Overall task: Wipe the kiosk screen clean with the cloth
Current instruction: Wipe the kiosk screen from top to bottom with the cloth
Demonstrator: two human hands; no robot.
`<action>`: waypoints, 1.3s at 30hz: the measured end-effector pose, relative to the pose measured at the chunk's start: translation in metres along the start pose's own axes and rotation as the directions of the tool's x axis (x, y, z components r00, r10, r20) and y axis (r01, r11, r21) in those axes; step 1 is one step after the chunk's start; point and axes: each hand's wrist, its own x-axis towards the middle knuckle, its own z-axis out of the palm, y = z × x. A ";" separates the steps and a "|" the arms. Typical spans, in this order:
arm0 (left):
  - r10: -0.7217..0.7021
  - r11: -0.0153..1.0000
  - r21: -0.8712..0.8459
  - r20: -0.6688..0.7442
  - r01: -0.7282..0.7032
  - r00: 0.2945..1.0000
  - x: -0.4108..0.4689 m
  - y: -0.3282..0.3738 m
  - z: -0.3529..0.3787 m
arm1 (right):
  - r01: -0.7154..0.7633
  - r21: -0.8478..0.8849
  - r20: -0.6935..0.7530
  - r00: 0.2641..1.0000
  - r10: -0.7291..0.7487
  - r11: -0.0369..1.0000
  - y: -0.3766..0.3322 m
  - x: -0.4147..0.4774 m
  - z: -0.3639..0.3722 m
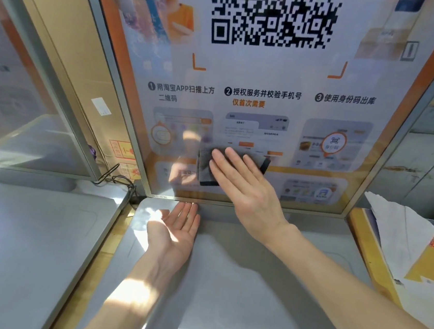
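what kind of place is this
Probably a parcel pickup point with self-service checkout kiosks: the kiosk screen shows a large QR code above numbered app steps, and a second kiosk stands beside it.

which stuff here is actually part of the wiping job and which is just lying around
Part of the job:
- kiosk screen
- grey cloth, pressed flat to the screen's lower part by the right hand

Lying about:
- left hand, open, palm up on the grey ledge
- black cable left of the screen
- loose papers at right
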 end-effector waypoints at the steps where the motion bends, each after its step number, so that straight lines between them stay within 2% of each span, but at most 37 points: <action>1: 0.000 1.000 -0.010 0.000 0.000 1.000 0.000 0.001 0.000 | 0.035 0.000 0.033 0.999 -0.035 0.999 -0.002 -0.005 0.003; 4: 0.007 1.000 -0.022 -0.012 -0.007 1.000 0.002 0.005 -0.001 | 0.170 0.018 0.181 0.969 -0.171 0.985 -0.001 -0.033 0.005; 7: -0.004 1.000 -0.018 -0.023 0.003 1.000 0.003 0.009 -0.002 | 0.301 0.005 0.358 0.890 -0.283 0.953 0.018 -0.064 -0.010; 10: -0.014 1.000 -0.026 -0.006 0.014 1.000 0.002 0.011 -0.004 | 0.385 -0.009 0.445 0.828 -0.341 0.923 0.034 -0.076 -0.022; 12: -0.019 0.999 -0.037 -0.002 0.019 1.000 0.002 0.011 -0.004 | 0.390 -0.026 0.436 0.833 -0.340 0.921 0.032 -0.071 -0.020; 15: -0.021 0.999 -0.039 -0.005 0.021 1.000 0.002 0.011 -0.004 | 0.337 -0.044 0.347 0.888 -0.302 0.940 0.017 -0.049 -0.009; 19: -0.012 1.000 -0.029 0.000 0.012 1.000 0.003 0.012 -0.004 | 0.129 -0.038 0.106 0.987 -0.124 0.991 -0.005 -0.002 0.006; 21: -0.009 0.999 -0.035 -0.001 0.009 1.000 0.003 0.011 -0.002 | 0.052 -0.017 0.030 0.998 -0.052 0.998 -0.018 0.011 0.013; 23: -0.003 0.999 -0.042 -0.002 0.003 1.000 0.002 0.010 -0.002 | 0.040 0.002 0.007 0.999 -0.040 0.999 -0.027 0.011 0.021; 28: 0.024 0.999 -0.037 -0.013 -0.024 1.000 0.006 0.019 -0.005 | 0.170 0.036 0.147 0.974 -0.173 0.985 -0.027 -0.021 0.031; 34: 0.043 0.999 0.001 -0.008 -0.043 0.999 0.007 0.031 -0.012 | 0.337 0.014 0.394 0.863 -0.315 0.941 0.001 -0.063 0.009; 36: 0.055 0.998 0.000 -0.004 -0.056 0.998 0.008 0.035 -0.014 | 0.349 0.013 0.416 0.850 -0.323 0.937 0.001 -0.058 0.007; 39: 0.083 0.996 -0.025 -0.024 -0.083 0.996 0.009 0.042 -0.016 | 0.303 0.021 0.358 0.888 -0.290 0.953 -0.013 -0.036 0.013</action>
